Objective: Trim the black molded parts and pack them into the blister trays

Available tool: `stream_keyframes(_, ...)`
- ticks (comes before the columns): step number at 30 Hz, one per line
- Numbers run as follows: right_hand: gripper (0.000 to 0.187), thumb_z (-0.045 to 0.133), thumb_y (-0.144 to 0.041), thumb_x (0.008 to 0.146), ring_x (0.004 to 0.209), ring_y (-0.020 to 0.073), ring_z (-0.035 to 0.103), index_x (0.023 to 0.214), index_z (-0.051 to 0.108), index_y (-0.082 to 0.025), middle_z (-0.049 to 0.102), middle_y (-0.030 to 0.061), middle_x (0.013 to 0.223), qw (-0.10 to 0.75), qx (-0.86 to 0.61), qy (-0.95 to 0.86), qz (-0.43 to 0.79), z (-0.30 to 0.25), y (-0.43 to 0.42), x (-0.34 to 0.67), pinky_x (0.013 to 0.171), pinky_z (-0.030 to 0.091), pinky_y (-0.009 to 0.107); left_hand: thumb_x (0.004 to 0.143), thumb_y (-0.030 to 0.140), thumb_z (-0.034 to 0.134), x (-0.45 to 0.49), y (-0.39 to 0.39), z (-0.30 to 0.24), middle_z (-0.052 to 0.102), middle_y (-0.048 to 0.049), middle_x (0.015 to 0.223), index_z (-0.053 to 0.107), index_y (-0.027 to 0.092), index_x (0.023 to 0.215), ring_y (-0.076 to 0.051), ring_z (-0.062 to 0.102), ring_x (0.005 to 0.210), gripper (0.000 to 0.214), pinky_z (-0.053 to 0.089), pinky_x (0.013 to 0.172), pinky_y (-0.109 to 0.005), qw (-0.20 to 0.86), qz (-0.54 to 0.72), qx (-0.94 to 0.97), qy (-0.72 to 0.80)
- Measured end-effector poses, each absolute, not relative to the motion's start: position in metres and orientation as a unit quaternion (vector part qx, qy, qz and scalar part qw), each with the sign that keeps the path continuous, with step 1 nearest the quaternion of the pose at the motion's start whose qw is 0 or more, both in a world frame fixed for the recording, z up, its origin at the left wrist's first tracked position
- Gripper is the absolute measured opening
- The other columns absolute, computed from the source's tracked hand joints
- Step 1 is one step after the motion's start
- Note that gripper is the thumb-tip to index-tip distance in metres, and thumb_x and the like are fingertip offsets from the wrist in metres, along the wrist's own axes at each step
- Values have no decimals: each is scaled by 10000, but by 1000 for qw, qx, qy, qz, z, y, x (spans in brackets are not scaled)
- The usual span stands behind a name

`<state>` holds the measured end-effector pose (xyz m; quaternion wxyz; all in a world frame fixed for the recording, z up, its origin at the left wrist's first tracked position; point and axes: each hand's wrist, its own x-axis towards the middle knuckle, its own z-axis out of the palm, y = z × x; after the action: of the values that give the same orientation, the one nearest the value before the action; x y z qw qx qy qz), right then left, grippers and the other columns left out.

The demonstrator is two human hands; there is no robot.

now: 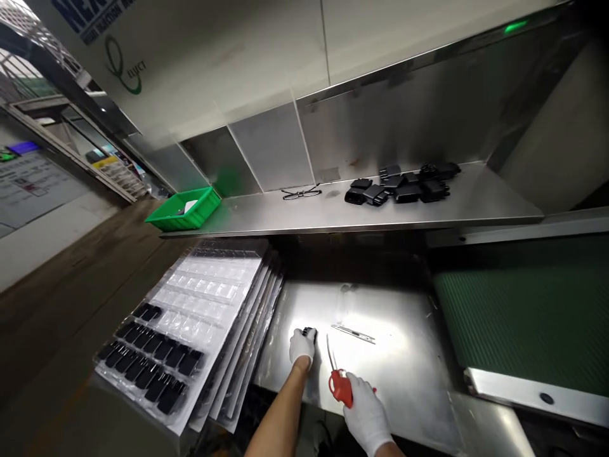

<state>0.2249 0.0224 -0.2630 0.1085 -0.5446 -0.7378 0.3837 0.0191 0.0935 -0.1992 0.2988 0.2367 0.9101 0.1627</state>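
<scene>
My left hand (pixel 302 348), in a white glove, is shut on a small black plastic part (pixel 309 332) just above the steel worktop (pixel 394 374). My right hand (pixel 366 412), also gloved, grips a red-handled tool (pixel 340 388) with a long, thin, curved metal tip. A utility knife (pixel 353 333) lies on the steel between and beyond my hands, touching neither. To the left, a stack of clear blister trays (pixel 204 298) leans against the worktop edge, and its top tray holds rows of black parts (pixel 147 358) in its lower section.
A steel shelf (pixel 428 206) above the worktop carries a heap of black parts (pixel 399 185), eyeglasses (pixel 301 192) and a green plastic crate (pixel 183 211). A green conveyor belt (pixel 523 311) runs along the right. The floor lies at left.
</scene>
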Motion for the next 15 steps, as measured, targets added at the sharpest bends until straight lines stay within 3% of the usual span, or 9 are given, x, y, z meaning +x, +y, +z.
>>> stream_keyframes(5, 554, 553, -121, 745, 1100, 280, 605, 1276, 652, -247, 666, 61, 1183, 134, -529, -731, 409, -258, 25, 229, 990, 460, 344, 922, 476, 613, 20, 102, -206, 697, -82, 1090, 647, 152, 1115, -209, 667, 987, 379, 549, 920, -438, 320, 191, 237, 897)
stream_keyframes(11, 602, 536, -115, 686, 1152, 299, 573, 1277, 644, -158, 650, 112, 1211, 187, -514, -700, 459, -256, 26, 231, 1096, 393, 375, 903, 396, 663, 26, 113, -211, 701, -56, 1002, 659, 136, 1030, -190, 671, 910, 289, 568, 866, -411, 380, 240, 237, 861)
stream_keyframes(15, 631, 518, -156, 701, 1213, 287, 554, 1326, 587, -107, 616, 142, 1271, 222, -514, -658, 504, -247, 29, 237, 1132, 378, 356, 874, 324, 701, 36, 107, -202, 686, -64, 1048, 654, 138, 999, -205, 650, 982, 228, 537, 931, -440, 396, 320, 239, 827)
